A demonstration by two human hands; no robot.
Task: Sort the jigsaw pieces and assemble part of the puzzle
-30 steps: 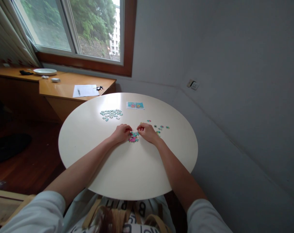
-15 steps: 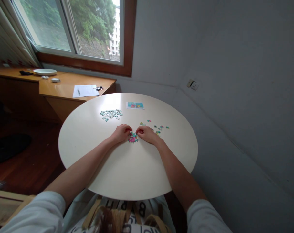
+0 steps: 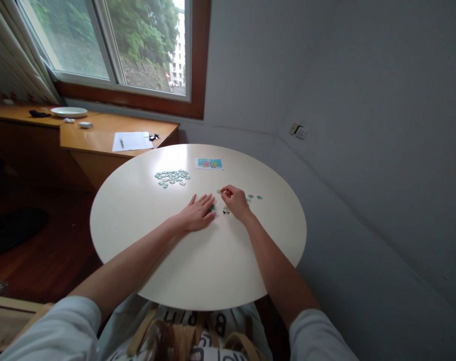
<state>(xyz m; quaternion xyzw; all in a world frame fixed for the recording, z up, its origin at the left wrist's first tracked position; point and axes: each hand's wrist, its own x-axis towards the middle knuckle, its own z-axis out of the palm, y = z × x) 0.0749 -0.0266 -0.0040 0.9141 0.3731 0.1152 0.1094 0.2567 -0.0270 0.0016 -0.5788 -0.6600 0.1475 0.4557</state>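
My left hand (image 3: 197, 212) lies flat with its fingers stretched out, covering most of the joined puzzle section (image 3: 212, 208); only a bit of that section shows at the fingertips. My right hand (image 3: 233, 199) is farther to the right, thumb and forefinger pinched on a small yellow-green puzzle piece (image 3: 219, 191). Just below the right hand's fingers rests another small cluster of puzzle pieces (image 3: 226, 210). Loose coloured pieces (image 3: 250, 196) lie to the right of that hand, some hidden behind it.
On the round white table (image 3: 168, 271), a pile of pale puzzle pieces (image 3: 172, 177) sits at the back left. A picture card (image 3: 209, 164) lies near the far edge. Behind stands a wooden desk (image 3: 100, 135) with a paper sheet (image 3: 132, 141), keys (image 3: 153, 137) and a white plate (image 3: 69, 112).
My left hand has opened and flattened over the joined pieces. My right hand has left them, moving up and right to pinch a loose piece.
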